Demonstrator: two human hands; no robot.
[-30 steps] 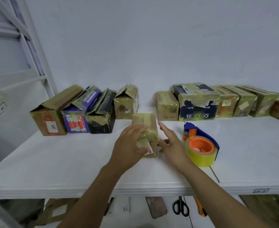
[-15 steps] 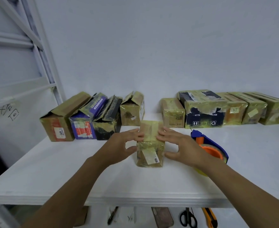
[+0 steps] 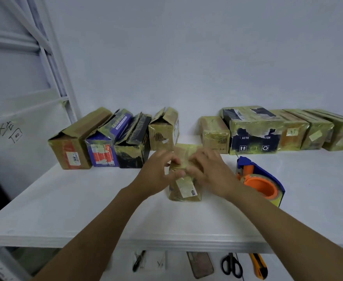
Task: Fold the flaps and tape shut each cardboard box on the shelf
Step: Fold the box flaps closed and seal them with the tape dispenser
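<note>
Closer together than half a second earlier, left hand (image 3: 156, 175) and right hand (image 3: 211, 173) curl their fingers over the top flaps of the small box (image 3: 184, 189), gripping it on the shelf (image 3: 65, 199), midway between its left and right edges. Tape dispenser (image 3: 261, 184) lies just to the right. Risk: letting go to fetch tape may let the flaps spring open.
</note>
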